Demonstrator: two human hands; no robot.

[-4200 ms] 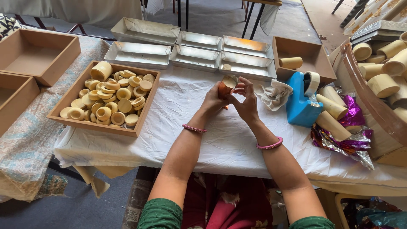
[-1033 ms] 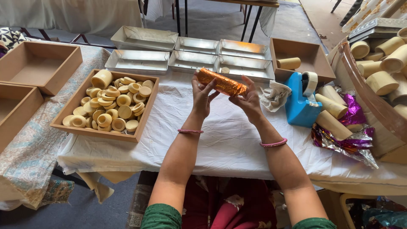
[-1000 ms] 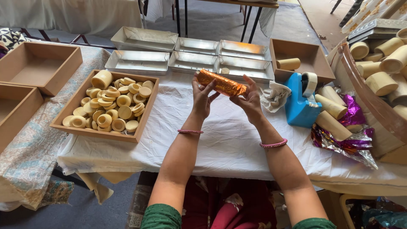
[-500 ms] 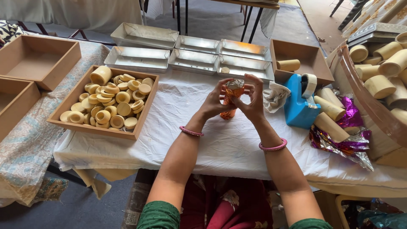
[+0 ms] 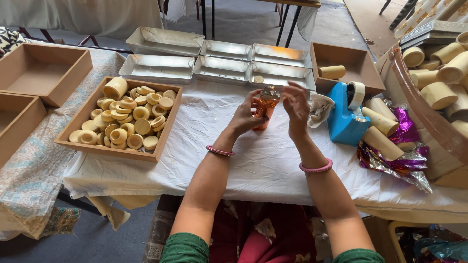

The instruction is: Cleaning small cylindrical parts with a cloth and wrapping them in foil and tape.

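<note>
- Left hand [image 5: 245, 115]: fingers pinching an orange foil-wrapped cylinder [image 5: 265, 108], upright above the white cloth [image 5: 263, 160].
- Right hand [image 5: 296, 108]: fingers loosely spread just right of the wrap's top, contact unclear.
- Handling: best to steady the body and twist the foil end tight.
- Change: a second ago the cylinder lay horizontal between both hands; now vertical.
- Left of hands: wooden tray [image 5: 163, 141] of small rounds.

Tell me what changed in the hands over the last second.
The orange-wrapped roll, held level between both hands a second ago, now stands upright. The left hand grips it; the right hand has opened beside its top. The tray of rings and blue tape dispenser stayed put.
</note>
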